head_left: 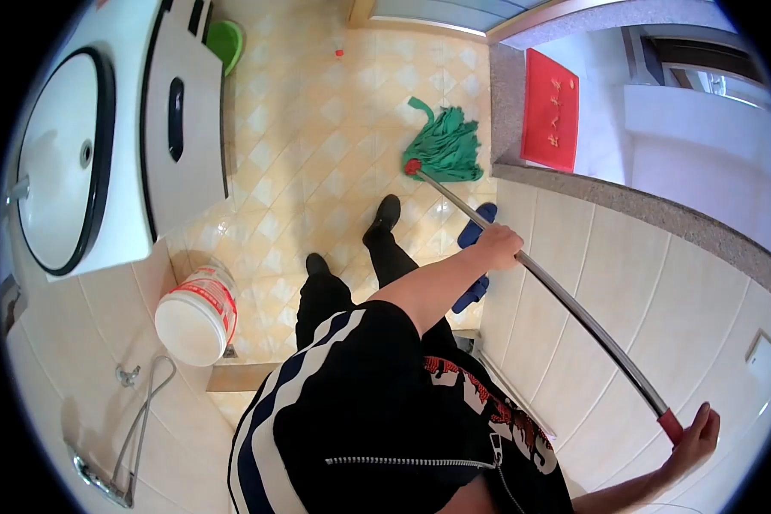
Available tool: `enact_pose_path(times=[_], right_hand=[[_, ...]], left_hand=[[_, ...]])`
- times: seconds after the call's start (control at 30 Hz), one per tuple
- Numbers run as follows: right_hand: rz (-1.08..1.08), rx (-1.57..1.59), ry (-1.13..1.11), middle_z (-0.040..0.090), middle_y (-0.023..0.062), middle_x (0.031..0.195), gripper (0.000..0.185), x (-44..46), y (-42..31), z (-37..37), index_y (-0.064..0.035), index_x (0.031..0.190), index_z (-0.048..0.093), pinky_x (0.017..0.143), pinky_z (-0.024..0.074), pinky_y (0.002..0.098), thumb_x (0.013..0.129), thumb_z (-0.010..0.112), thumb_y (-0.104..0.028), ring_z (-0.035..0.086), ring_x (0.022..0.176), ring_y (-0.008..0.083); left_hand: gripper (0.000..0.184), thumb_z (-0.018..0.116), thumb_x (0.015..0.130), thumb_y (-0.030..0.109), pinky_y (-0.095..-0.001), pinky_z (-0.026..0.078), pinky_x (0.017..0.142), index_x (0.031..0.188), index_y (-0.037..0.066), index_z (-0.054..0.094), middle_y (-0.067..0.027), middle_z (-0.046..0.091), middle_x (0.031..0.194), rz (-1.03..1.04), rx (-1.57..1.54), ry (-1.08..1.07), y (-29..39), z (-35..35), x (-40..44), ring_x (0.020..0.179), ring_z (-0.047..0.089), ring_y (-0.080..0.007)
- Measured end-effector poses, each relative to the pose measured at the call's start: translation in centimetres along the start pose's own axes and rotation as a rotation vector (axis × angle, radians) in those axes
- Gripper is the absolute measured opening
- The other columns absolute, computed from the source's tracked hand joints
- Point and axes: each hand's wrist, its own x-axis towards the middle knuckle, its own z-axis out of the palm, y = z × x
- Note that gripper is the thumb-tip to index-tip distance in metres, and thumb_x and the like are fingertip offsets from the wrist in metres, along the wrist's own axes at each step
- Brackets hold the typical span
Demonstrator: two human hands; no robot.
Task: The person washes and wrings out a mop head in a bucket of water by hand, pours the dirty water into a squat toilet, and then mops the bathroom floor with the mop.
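Observation:
A mop with a steel pole [584, 319] slants across the right side of the view. Its green cloth head [447, 146] lies spread on the tiled floor, beside the stone doorway sill. My left hand [499, 247] is closed around the pole's middle section. At the pole's upper end, my right hand [696, 437] holds the red grip [671, 426], its fingers partly hidden by the hand itself. Blue slippers [478, 224] lie by the wall, partly behind the pole and my left arm.
A washbasin cabinet [184, 120] stands on the left, with a green basin [224, 44] beside it. Below it is a white bucket [195, 321], near a wall shower hose [141, 420]. A red mat [550, 111] lies past the sill. A small red object [339, 53] is on the floor.

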Motion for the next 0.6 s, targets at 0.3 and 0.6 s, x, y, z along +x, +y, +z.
enact_pose_path(times=[0.3,0.6], right_hand=[[0.470,0.161,-0.936,0.053,0.0015,0.068,0.021,-14.0,9.9,2.5,-0.0018,0.100,0.054,0.035,0.0305,0.0189,0.084,0.050,-0.015,0.050,0.051,0.0086],[0.138,0.186,-1.494,0.059,0.0047,0.071,0.032,-23.7,-0.8,17.4,0.0003,0.096,0.060,0.062,0.0435,0.0242,0.068,0.064,-0.016,0.051,0.066,0.0091]], left_hand=[[0.006,0.063,0.061,0.023,-0.0420,0.036,0.072,0.061,0.017,0.061,-0.0016,0.060,0.066,-0.108,0.342,-0.129,-6.4,-3.1,-14.0,0.070,0.058,-0.0207],[0.004,0.064,0.060,0.021,-0.0473,0.037,0.077,0.061,0.018,0.062,-0.0023,0.058,0.068,-0.302,0.926,0.061,-21.5,-8.9,-14.0,0.072,0.057,-0.0218]])
